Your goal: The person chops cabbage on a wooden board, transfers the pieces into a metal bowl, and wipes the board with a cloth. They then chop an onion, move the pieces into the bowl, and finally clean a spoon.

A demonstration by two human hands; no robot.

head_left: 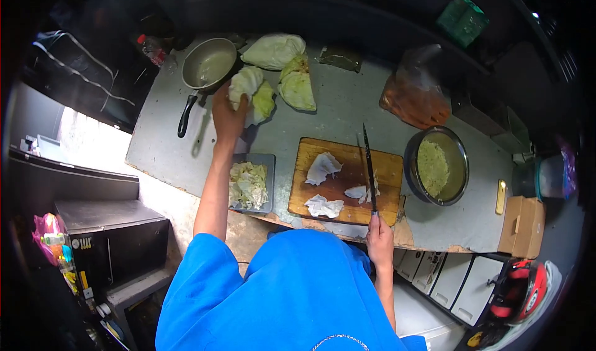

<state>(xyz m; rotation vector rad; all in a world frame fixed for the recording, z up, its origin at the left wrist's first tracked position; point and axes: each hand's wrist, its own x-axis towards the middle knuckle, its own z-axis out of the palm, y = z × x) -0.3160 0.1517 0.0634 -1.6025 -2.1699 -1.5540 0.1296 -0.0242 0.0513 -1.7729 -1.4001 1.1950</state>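
My left hand (230, 116) is at the back left of the table, its fingers round a pale green cabbage piece (246, 84). My right hand (380, 239) grips the handle of a long knife (369, 164), whose blade points away across the right part of a wooden cutting board (385, 168). On the board lie a few whitish pieces, one of them a leaf (323, 168) at the upper left. Chopped leaves fill a grey tray (272, 164) left of the board. More cabbage (297, 90) rests behind and to the right of my left hand.
A pan (210, 62) with a black handle stands at the back left, near a bottle (152, 50). On the right are a metal bowl (460, 164) of shredded food, a bag of orange-brown food (415, 99) and a cardboard box (521, 227). Drawers (453, 279) sit below the table.
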